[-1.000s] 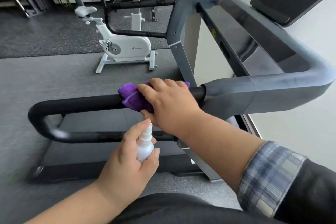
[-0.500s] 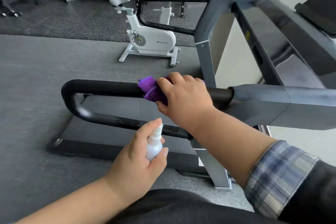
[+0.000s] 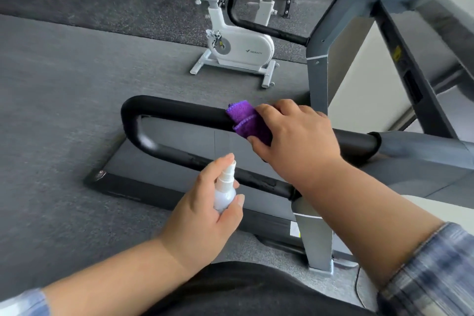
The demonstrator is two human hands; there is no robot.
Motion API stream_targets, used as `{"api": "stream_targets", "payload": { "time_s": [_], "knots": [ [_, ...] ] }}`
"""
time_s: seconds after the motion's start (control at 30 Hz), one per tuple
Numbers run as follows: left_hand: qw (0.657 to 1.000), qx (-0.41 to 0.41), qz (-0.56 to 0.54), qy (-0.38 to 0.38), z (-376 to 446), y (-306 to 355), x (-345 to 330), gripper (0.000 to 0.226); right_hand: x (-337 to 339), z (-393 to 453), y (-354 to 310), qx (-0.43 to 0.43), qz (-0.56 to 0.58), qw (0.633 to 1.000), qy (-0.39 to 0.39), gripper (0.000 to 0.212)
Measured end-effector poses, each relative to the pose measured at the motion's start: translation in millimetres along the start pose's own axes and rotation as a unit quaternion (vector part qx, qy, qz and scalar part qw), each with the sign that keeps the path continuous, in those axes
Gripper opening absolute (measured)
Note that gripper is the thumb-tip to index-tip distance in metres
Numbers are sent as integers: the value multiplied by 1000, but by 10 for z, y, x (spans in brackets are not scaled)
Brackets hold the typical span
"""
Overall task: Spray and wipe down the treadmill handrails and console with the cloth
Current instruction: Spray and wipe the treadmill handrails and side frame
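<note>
Right hand [image 3: 297,136] pressing purple cloth [image 3: 246,120] round black handrail [image 3: 179,113], left hand [image 3: 205,215] gripping spray bottle [image 3: 225,192] — white exercise bike [image 3: 241,46] beyond

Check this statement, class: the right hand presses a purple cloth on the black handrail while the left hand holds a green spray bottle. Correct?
Not quite. In the head view the spray bottle in the left hand is white, not green. The right hand does press the purple cloth on the black handrail.
</note>
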State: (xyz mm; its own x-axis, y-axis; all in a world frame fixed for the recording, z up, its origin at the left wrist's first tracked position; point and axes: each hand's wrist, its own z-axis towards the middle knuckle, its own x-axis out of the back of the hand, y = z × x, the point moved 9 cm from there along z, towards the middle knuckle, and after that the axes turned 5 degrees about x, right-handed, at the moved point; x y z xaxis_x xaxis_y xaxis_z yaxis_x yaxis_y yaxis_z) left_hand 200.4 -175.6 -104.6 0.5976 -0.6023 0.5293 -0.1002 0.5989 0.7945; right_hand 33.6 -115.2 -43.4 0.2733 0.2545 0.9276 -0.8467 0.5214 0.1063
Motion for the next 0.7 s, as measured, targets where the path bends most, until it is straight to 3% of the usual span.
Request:
{"api": "stream_targets", "payload": {
  "time_s": [0.37,0.7],
  "knots": [
    [1000,18,-21,-7,107,-386,487,64,-142,491,-761,37,-16,999,-6,54],
    [999,11,-20,-22,245,-913,1358,57,-325,1269,-1919,71,-40,996,-35,52]
  ]
}}
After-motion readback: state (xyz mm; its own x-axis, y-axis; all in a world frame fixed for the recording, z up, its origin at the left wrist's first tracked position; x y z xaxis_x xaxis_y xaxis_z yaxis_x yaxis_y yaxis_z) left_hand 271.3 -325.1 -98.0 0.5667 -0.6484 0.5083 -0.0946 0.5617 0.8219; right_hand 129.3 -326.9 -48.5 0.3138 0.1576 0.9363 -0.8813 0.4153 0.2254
